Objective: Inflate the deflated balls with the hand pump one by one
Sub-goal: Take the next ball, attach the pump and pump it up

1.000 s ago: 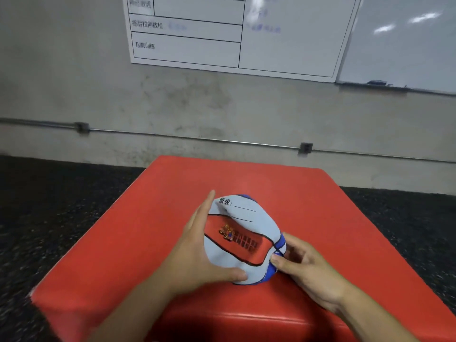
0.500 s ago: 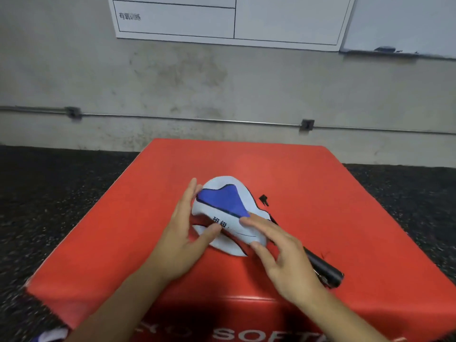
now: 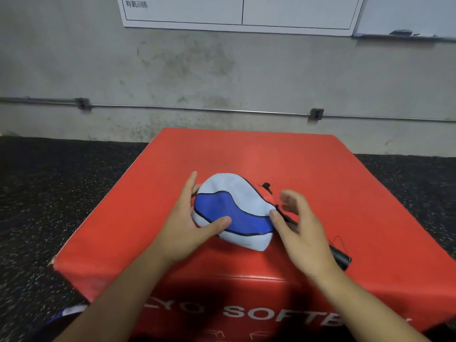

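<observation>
bare box top (image 3: 246, 154) behind ball (image 3: 232, 211), pump (image 3: 340, 259) right

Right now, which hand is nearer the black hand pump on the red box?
Right. The right hand hovers directly over the pump, hiding its middle. The left hand holds the deflated ball's far side, away from the pump.

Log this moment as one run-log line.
step: turning deflated ball on red box | left hand: holding ball | right hand: thumb touching ball | pump: lying on box, unused
</observation>
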Demonstrator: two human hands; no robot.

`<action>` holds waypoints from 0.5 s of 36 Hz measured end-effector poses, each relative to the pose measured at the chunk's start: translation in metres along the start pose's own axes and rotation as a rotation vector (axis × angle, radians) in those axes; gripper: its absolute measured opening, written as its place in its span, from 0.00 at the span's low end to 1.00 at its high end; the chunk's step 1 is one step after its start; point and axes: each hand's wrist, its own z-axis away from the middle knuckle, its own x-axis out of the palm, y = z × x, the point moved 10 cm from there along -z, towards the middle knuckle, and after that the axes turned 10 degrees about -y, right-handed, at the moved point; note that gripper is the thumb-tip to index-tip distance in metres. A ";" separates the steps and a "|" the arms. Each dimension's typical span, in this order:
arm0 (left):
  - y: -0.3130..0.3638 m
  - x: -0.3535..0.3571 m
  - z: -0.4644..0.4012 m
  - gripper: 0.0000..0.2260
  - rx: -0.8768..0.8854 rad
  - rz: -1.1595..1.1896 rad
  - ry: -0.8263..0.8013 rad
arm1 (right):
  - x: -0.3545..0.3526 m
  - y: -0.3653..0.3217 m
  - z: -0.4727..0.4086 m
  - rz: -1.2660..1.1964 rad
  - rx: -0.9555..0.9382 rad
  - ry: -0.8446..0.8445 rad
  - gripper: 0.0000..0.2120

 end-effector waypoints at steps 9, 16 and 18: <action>0.009 0.004 0.001 0.55 0.109 -0.283 -0.069 | 0.009 0.018 -0.007 -0.291 0.043 -0.081 0.34; 0.001 0.011 -0.005 0.51 0.096 -0.208 -0.076 | 0.013 0.003 0.002 -0.078 -0.140 -0.150 0.35; 0.005 0.011 -0.006 0.47 0.085 -0.116 -0.044 | 0.010 0.000 0.004 -0.078 -0.152 -0.129 0.33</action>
